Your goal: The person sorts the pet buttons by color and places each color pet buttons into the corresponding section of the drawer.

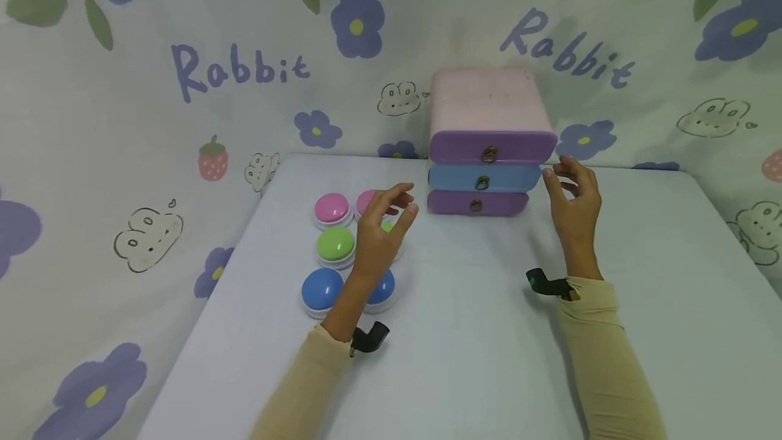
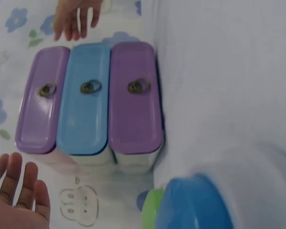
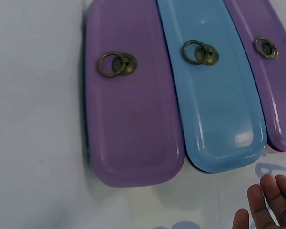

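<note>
A small chest of drawers (image 1: 489, 104) with a pink top stands at the back of the table. Its front has a purple top drawer (image 1: 458, 148), a blue middle drawer (image 2: 86, 124) and a purple bottom drawer (image 3: 133, 124), each with a brass ring pull, all pushed in. My right hand (image 1: 575, 208) hovers beside the chest's right side, fingers loosely bent and holding nothing. Over the round domed buttons, left of the chest, hangs my left hand (image 1: 380, 236), its fingers relaxed and nothing between them. It partly covers the right-hand pink button (image 1: 366, 201) and green button (image 1: 388, 226).
The left column has a pink button (image 1: 332, 208), a green button (image 1: 335, 243) and a blue button (image 1: 322, 288). Another blue button (image 1: 381, 288) lies by my left wrist. A white cloth (image 1: 244, 114) printed with flowers and rabbits hangs behind the white table (image 1: 464, 331).
</note>
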A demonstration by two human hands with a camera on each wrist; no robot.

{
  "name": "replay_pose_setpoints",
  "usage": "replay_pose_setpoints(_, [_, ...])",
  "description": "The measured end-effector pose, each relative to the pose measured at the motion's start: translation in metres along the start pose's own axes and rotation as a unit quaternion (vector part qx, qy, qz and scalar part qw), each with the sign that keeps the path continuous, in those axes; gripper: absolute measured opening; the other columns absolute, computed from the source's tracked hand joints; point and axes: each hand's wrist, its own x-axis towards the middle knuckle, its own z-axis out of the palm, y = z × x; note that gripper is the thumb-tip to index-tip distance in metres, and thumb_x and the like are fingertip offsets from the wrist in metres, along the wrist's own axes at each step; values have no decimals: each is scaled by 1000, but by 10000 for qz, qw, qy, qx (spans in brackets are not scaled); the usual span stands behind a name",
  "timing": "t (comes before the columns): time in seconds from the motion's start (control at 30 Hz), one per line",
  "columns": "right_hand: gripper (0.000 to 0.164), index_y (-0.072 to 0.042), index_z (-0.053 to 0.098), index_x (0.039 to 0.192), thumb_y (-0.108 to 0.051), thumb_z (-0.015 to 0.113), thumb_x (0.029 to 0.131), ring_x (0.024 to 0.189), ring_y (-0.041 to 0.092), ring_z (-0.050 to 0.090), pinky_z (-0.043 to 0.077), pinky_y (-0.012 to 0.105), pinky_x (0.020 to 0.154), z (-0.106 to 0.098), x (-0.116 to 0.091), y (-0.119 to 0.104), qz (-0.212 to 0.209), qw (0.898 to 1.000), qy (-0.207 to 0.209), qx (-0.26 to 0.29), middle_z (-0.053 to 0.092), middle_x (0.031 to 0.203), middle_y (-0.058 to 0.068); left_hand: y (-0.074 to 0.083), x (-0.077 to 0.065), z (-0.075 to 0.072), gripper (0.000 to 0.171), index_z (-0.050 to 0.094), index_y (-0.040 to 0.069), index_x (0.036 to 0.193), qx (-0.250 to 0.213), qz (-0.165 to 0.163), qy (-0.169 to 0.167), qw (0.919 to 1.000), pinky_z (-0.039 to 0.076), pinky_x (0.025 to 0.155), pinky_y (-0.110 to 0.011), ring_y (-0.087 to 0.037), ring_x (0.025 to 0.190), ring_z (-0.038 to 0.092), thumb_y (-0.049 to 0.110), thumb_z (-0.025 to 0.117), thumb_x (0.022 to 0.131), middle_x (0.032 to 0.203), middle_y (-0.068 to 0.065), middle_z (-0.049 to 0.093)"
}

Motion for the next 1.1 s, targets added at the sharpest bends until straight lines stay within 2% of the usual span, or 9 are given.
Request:
replay_pose_setpoints(0.23, [41,-3,56,123,-20,63,87,107,23,50,40,39,90,5,11,0,-152,9998,-72,64,53,113,16,-8,0,21,31,58,4,119,-23,100,38,9999,41,80,-48,-25,95,54,8,59,89,99,-14,58])
replay_pose_setpoints(0.33, [39,-7,57,123,-21,63,87,107,20,50,40,35,91,5,14,0,-138,9999,-60,39,53,114,13,-9,2,28,30,58,2,118,-57,145,29,9999,41,79,-47,-24,94,54,7,59,88,98,-14,58])
replay_pose_setpoints(0.37, [38,-8,58,123,-21,63,87,107,19,50,41,34,90,5,15,1,-147,9999,-83,31,53,114,12,-4,3,29,30,58,1,117,-78,155,31,9998,41,79,-47,-27,94,54,4,58,87,98,-16,58])
replay_pose_setpoints(0.6, [38,-11,60,122,-19,66,85,107,18,49,41,29,88,4,24,7,-377,9982,-465,57,53,115,8,-5,10,44,29,58,-4,114,-132,229,171,9995,42,77,-45,-30,91,54,0,59,86,96,-18,58])
replay_pose_setpoints(0.77, [38,-9,61,121,-16,67,84,105,13,50,41,33,89,4,26,9,-368,9975,-599,111,55,113,5,-7,15,56,28,58,-4,113,-229,249,220,9992,42,76,-44,-30,89,53,1,59,86,95,-17,57])
replay_pose_setpoints(1.1, [44,-7,59,123,-12,71,81,104,13,50,42,38,88,3,26,12,-389,9961,-780,121,54,113,6,-10,31,80,24,61,-1,110,-196,324,351,9987,44,74,-45,-31,84,54,3,60,86,91,-16,58])
